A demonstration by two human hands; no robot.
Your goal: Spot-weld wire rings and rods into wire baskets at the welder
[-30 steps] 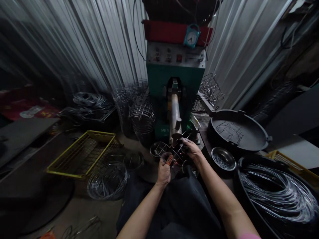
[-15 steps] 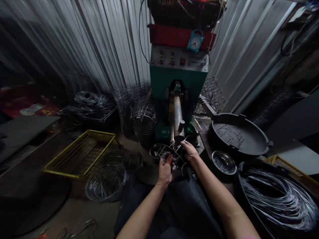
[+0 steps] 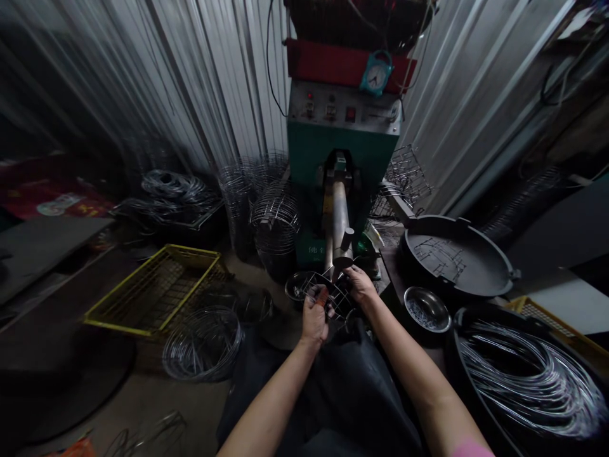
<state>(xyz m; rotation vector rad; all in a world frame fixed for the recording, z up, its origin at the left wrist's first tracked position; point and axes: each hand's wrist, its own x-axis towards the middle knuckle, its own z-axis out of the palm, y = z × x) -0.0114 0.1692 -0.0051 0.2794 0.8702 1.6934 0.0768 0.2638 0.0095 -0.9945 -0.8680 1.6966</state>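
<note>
On the panel of the machine (image 3: 309, 146), a red lamp (image 3: 309, 95) is lit that was unlit half a second earlier; the red glow seen a second ago beneath the wire frame (image 3: 340, 296) is gone. The frame is held below the tip of the machine's arm (image 3: 340, 212), the left hand (image 3: 316, 317) clamped on its near part, the right hand (image 3: 360, 284) closed on its right edge. Part of the frame is hidden by the left fingers. Left of the machine are placed stacked wire baskets (image 3: 276, 216), a yellow crate (image 3: 124, 328) and wire rings (image 3: 202, 346). Right of the machine, wire pieces (image 3: 440, 257) are contained in a pan (image 3: 483, 254), small metal pieces (image 3: 419, 313) in a bowl (image 3: 436, 299), and coiled wire (image 3: 547, 374) in a black tub (image 3: 457, 362).
</note>
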